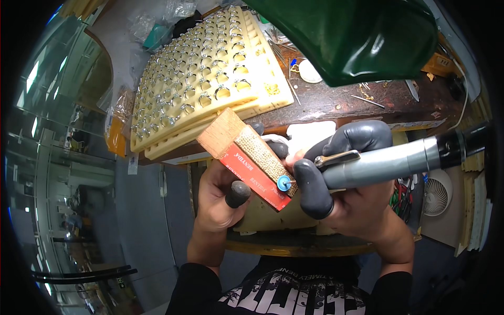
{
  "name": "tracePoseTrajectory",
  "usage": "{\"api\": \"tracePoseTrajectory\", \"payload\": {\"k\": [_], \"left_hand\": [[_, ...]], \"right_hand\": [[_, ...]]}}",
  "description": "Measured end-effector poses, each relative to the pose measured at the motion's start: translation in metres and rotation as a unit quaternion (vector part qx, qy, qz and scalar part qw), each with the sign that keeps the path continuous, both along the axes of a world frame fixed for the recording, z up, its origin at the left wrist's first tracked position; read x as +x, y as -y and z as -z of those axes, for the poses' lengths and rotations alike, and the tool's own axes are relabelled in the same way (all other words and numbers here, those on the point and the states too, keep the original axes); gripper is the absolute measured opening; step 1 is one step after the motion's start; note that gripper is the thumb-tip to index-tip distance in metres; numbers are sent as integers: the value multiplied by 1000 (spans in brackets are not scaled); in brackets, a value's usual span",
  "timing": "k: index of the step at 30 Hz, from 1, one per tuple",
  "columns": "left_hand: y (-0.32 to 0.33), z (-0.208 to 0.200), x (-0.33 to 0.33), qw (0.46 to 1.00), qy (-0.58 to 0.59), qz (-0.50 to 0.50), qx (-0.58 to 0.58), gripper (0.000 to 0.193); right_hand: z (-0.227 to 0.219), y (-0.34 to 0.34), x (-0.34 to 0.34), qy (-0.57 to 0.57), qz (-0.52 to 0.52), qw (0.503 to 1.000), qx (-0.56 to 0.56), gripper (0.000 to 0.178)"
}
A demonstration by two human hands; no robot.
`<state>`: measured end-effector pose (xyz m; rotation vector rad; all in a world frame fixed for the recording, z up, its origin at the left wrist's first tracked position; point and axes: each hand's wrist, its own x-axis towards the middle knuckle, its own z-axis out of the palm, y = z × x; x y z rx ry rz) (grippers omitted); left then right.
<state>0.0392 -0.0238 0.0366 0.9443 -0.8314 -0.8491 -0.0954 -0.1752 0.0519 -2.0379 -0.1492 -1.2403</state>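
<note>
— Head view first: where does the wooden block sit against each grip?

— It lies slanted in the left hand, whose grip is closed around it, the capped thumb on the red side and fingers wrapped behind. The right hand has its grip shut on a grey rotary handpiece, and the small blue wheel at its tip touches the block's lower end, on the rough tan face.

— Counts?

— One block, one handpiece, one blue wheel. Two cream trays lie stacked on the worktop, the upper one filled with rows of rings, too many to count surely. Dark finger caps show on both hands.

— Room to move?

— Both hands hover just below the worktop's front edge. A green lamp shade hangs above on the right; the trays crowd the left.
</note>
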Motion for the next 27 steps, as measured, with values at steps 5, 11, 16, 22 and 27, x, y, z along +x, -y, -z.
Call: {"api": "tracePoseTrajectory", "payload": {"k": [5, 11, 16, 22, 27], "left_hand": [[-1, -1, 0, 1000, 2, -1, 4, 75], [-1, 0, 1, 1000, -1, 1, 1, 75], [-1, 1, 1, 1000, 1, 0, 1, 74], [-2, 0, 2, 1000, 10, -2, 5, 75], [-1, -2, 1, 1000, 7, -4, 12, 75]], "right_hand": [[-1, -2, 0, -9, 8, 1000, 6, 13], [-5, -5, 0, -16, 19, 999, 38, 6], [-5, -6, 0, -11, 27, 999, 35, 6], [-7, -7, -1, -23, 31, 998, 53, 5], [-7, -9, 0, -24, 49, 996, 74, 7]]}}
